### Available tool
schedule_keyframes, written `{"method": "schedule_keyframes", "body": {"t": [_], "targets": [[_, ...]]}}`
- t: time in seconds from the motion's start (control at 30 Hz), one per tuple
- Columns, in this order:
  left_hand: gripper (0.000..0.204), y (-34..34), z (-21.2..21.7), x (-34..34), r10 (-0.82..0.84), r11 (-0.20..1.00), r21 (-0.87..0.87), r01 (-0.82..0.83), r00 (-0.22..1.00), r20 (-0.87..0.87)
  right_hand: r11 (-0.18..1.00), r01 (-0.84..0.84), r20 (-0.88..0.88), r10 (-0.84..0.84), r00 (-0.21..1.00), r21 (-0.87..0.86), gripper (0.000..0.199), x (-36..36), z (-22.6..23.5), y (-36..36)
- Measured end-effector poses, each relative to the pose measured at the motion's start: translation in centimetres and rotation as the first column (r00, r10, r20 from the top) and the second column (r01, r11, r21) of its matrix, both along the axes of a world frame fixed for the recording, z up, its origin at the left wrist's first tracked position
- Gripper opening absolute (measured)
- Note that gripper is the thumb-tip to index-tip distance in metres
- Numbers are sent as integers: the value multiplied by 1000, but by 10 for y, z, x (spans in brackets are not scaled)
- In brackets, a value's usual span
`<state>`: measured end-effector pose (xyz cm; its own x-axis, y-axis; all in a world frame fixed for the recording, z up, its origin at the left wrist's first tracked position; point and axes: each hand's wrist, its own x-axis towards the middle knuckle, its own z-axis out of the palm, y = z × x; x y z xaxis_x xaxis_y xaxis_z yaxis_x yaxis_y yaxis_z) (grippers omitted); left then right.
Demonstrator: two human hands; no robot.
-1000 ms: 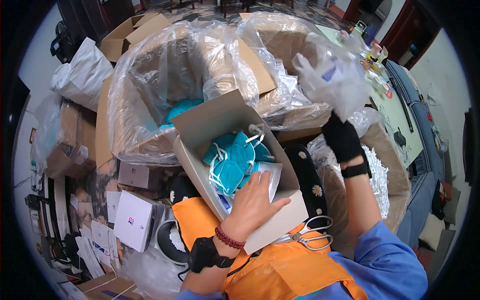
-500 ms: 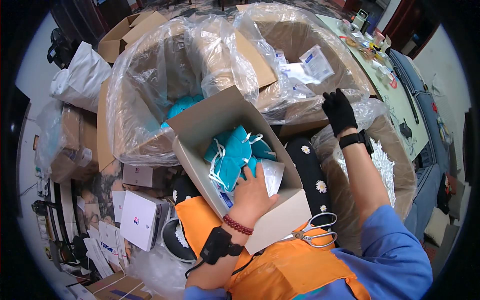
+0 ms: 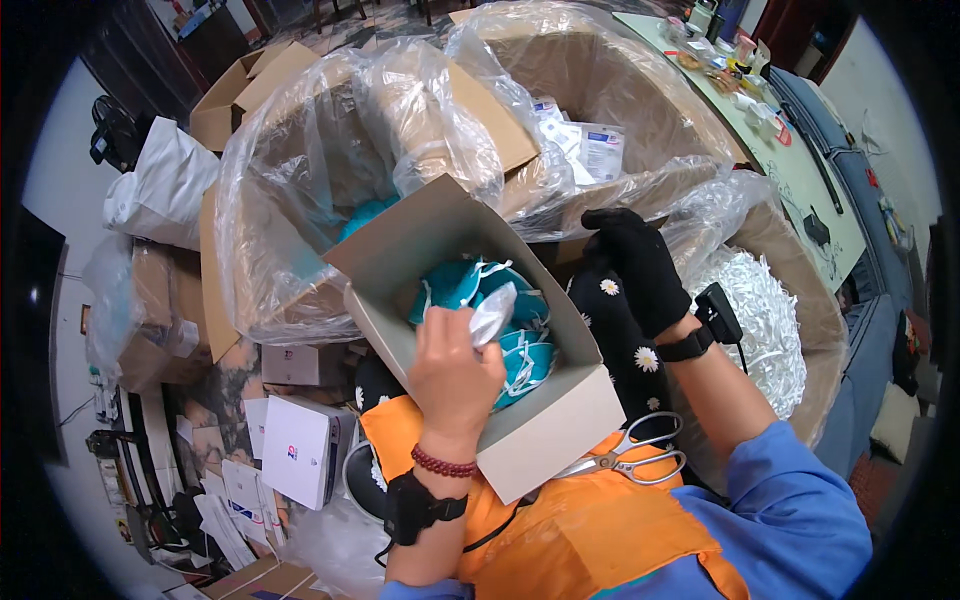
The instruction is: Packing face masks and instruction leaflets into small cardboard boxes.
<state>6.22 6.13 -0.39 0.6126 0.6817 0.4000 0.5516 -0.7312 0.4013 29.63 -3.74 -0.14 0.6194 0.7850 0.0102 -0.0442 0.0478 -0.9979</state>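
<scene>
An open grey-white cardboard box [image 3: 545,435] rests tilted on my lap, holding several teal face masks [image 3: 528,360] with white straps. My left hand [image 3: 455,365], bare, reaches into it and pinches a crumpled clear plastic bag [image 3: 492,315] above the masks. Beyond the box's right edge, over my thigh, my right hand [image 3: 640,275] wears a black glove. Its fingers are loosely bent and apart, and nothing shows in them. A pair of scissors [image 3: 625,460] with silver handles lies on my orange apron [image 3: 560,540], its blades partly under the box.
Large plastic-lined cartons surround me: the far left one [image 3: 280,200] holds teal masks, the far right one [image 3: 660,100] white packets [image 3: 600,150], the right one white strips [image 3: 755,330]. White boxes [image 3: 300,450] stand at left. A cluttered table [image 3: 800,190] is at right.
My left hand has pulled back leftward and now grips the plastic bag, baring more masks. My gloved right hand has come down and left toward the lap box. The packets in the far carton have settled lower.
</scene>
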Motion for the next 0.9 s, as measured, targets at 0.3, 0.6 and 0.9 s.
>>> {"method": "schedule_keyframes", "body": {"t": [0.3,0.6,0.9], "targets": [[12,26,32,-32,265,829,-554,70,824,501,939,-298,73,314,947,-174,49,-42,18,7],[18,10,27,-35,293,560,-754,343,769,568,969,-128,180,167,969,-212,39,-60,12,-3],[22,17,17,-42,348,521,-767,374,728,591,966,-77,-41,69,997,-247,31,-68,23,1]]}}
